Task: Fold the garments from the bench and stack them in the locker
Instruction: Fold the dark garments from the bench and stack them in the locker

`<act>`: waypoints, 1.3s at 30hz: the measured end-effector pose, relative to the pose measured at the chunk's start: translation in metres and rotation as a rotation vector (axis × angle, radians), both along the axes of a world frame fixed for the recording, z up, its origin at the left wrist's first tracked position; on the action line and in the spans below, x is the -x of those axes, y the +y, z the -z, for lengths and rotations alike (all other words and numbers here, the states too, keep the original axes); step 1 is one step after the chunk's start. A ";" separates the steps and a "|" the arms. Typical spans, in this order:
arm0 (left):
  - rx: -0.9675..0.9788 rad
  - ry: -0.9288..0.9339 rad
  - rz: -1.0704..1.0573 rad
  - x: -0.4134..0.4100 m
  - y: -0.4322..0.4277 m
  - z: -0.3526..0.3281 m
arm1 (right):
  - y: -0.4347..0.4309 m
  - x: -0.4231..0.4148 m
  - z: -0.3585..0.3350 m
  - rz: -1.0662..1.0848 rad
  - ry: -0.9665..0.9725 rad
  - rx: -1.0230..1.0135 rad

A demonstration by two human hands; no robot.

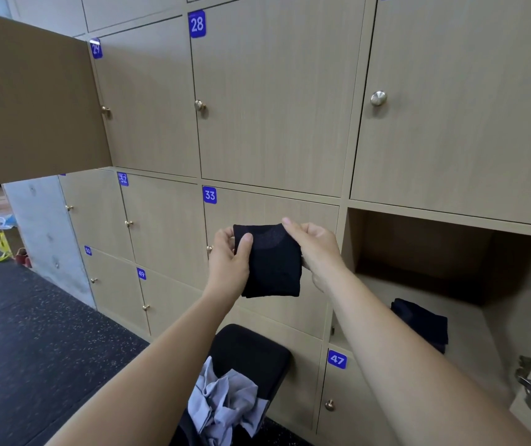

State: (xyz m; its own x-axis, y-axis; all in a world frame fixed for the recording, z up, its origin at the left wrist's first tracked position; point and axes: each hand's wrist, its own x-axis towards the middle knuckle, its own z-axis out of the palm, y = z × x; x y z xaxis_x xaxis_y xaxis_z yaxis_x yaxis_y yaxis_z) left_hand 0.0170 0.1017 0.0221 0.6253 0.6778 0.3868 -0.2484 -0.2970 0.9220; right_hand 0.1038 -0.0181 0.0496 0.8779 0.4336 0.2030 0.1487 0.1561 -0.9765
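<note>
**Folded black garment (pixel 272 265) held beside the open locker (pixel 418 249)**

The black garment is a small, near-square folded packet with a curved seam near its top edge, held in the air just left of the open locker. The left hand (pixel 229 255) pinches its upper left corner, thumb in front; the right hand (pixel 317 249) pinches the upper right edge — both arms outstretched. Inside the locker lies a dark folded garment (pixel 421 320). Below and left of the locker, a grey crumpled garment (pixel 222 403) lies on the black bench (pixel 251 352).
</note>
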 end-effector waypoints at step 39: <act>0.155 0.139 0.159 -0.031 -0.055 0.003 | -0.073 0.004 0.057 0.064 0.128 -0.058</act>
